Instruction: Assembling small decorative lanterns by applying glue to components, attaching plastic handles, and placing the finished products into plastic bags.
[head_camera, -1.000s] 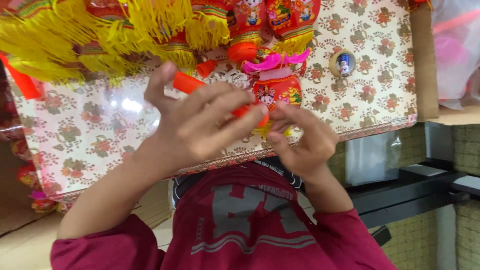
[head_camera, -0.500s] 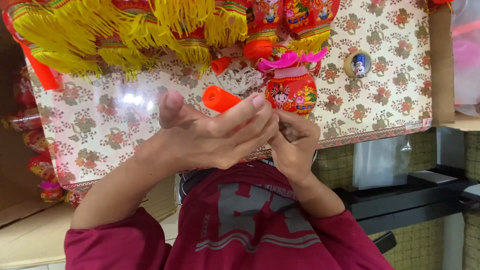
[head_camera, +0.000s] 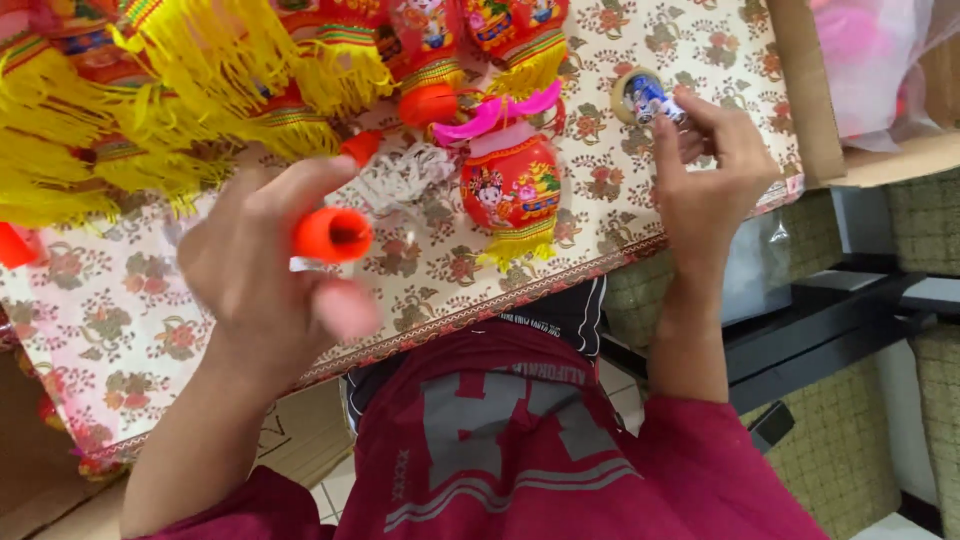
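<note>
Hands, joined half a second ago over the red lantern, now apart. Orange tube (head_camera: 333, 234): gripped between fingers of left hand (head_camera: 265, 285), raised above the desk (head_camera: 150, 330), open end toward the camera. Right hand (head_camera: 708, 175): reached to the desk's far right, fingertips pinching a small blue-and-white item (head_camera: 650, 97) at a tape roll (head_camera: 630, 90). Red lantern (head_camera: 512, 185): round, pink bow on top, yellow fringe below, lying free on the floral cloth between both hands. White string tangle (head_camera: 405, 175) just beside it. Yellow-fringed lanterns (head_camera: 200, 70) heaped at upper left.
</note>
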